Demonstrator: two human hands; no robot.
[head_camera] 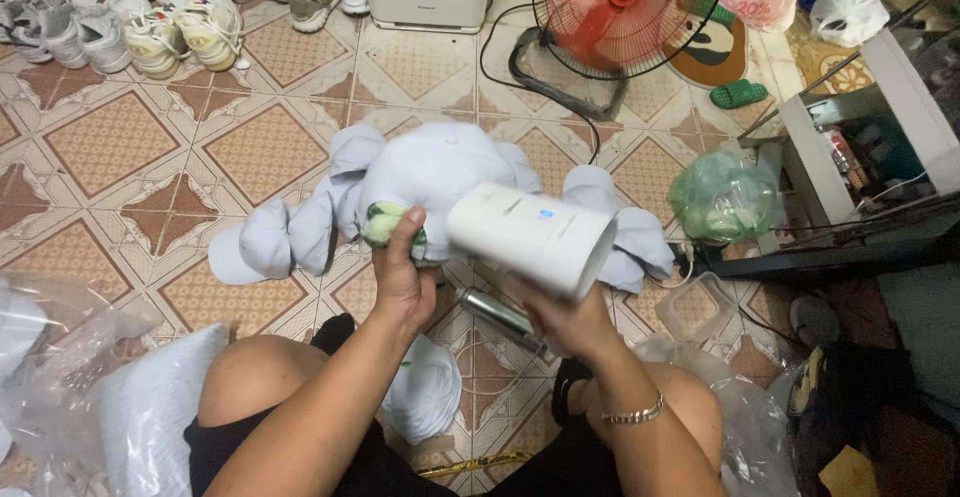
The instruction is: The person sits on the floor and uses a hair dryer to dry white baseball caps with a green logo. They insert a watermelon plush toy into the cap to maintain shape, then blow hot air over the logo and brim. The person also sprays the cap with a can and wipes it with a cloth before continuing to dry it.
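The person sits on a tiled floor [130,147] with both knees up and works over the space between them. The left hand [400,272] is closed around a small greenish pad [383,223], its fingers wrapped over the top, and presses it against a pale blue cap [440,162] that is held up in front of the body. The right hand [562,317] is clamped on the handle of a white hair dryer [532,237], whose wide barrel points up and to the left, toward the cap, with its mouth just beside the left hand. Behind the raised cap, a row of more pale blue caps [290,232] lies across the middle of the floor, running from left to right. Another cap [425,387] lies on the floor between the person's legs, and a metal cylinder [495,312] lies near it, below the dryer. A red standing fan [625,7] stands at the far edge of the floor, a line of sneakers [150,27] fills the far left corner, and a green plastic bag [722,197] sits toward the right edge.
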